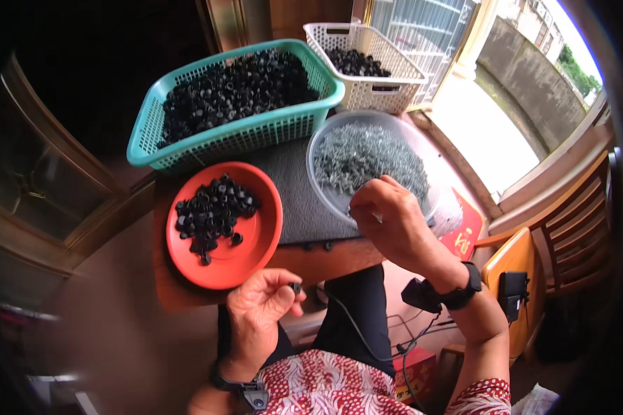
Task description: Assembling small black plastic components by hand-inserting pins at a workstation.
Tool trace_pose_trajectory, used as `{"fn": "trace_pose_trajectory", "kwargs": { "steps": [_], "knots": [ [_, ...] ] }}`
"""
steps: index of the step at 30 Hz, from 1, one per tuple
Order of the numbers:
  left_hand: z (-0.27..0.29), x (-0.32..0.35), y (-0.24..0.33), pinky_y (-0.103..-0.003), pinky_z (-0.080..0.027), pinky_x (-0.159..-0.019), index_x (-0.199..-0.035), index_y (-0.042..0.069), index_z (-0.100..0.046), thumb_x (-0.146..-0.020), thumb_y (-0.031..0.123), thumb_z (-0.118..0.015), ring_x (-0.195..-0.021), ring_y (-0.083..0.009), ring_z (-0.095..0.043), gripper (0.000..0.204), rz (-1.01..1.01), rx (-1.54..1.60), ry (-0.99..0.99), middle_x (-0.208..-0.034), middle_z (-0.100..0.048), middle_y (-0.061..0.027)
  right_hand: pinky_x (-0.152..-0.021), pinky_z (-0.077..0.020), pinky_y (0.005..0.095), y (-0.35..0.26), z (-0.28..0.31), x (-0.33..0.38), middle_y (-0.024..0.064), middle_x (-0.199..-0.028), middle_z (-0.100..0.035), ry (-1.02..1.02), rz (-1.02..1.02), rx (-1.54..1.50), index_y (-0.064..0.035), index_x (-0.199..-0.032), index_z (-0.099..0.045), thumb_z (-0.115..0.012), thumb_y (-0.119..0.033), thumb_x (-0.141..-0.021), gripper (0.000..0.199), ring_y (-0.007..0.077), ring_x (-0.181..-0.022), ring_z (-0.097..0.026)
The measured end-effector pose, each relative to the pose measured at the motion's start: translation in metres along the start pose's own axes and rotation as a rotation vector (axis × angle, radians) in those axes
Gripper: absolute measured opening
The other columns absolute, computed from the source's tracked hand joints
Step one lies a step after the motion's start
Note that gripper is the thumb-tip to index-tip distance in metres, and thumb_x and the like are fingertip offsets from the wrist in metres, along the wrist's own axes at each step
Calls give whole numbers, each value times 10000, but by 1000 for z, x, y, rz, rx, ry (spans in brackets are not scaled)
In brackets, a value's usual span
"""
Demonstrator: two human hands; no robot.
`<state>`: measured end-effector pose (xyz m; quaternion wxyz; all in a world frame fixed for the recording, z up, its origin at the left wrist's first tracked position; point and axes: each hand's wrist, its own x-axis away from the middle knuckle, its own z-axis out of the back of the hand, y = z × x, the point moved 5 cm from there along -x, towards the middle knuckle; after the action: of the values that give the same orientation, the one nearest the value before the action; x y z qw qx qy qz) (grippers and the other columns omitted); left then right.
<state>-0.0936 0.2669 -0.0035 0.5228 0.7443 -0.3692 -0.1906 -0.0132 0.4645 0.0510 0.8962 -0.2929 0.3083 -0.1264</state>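
Observation:
My left hand (259, 311) is raised in front of the table edge, thumb and fingers pinching a small black ring-like cap (295, 287). Over the near rim of a clear round tub (316, 181) is my right hand (394, 218), fingers curled closed. A small silvery piece (378, 218) shows at its curled fingers; its kind is too small to tell. Inside the tub lies a heap of small silvery metal pieces (367, 155). Near my left hand, an orange-red bowl (256, 242) contains a pile of small black caps (218, 207).
A teal basket (232, 128) full of black parts stands at the far left of the table. Behind the tub, a white basket (377, 90) holds more. Two loose black parts (318, 245) lie at the front edge. Cables (353, 325) hang below; a wooden chair (571, 221) stands right.

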Motion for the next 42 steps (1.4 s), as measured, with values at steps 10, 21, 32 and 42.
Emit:
{"fn": "trace_pose_trajectory", "kwargs": {
  "steps": [10, 21, 32, 42],
  "knots": [
    [-3, -2, -1, -230, -497, -608, -955, -46, -606, -850, 157, -651, -704, -132, -596, 233, 7, 52, -70, -850, -630, -87, -592, -443, 223, -35, -35, 62, 16, -767, -609, -221, -470, -833, -8, -900, -570, -657, -70, -835, 125, 51, -681, -536],
    [-11, 8, 6, -210, -470, -649, -960, -31, -616, -856, 122, -647, -694, -107, -572, 187, -58, -170, -60, -863, -610, -53, -596, -453, 214, -35, -47, 76, 31, -783, -605, -289, -590, -1050, 28, -855, -563, -630, -49, -848, 102, 56, -703, -538],
    [-14, 11, 8, -210, -452, -637, -960, -19, -618, -847, 54, -644, -701, -87, -546, 137, -241, -486, -106, -835, -575, -34, -630, -457, 202, -37, -48, 80, 33, -819, -615, -306, -628, -1025, 33, -864, -565, -637, -50, -856, 110, 54, -732, -549],
    [-10, 10, -2, -211, -475, -644, -978, -27, -609, -877, 106, -622, -702, -98, -565, 167, -16, -174, -47, -893, -619, -54, -547, -428, 247, -42, -54, 86, 40, -698, -562, -17, -441, -839, -3, -849, -563, -650, -43, -817, 101, 106, -631, -525]
  ]
}}
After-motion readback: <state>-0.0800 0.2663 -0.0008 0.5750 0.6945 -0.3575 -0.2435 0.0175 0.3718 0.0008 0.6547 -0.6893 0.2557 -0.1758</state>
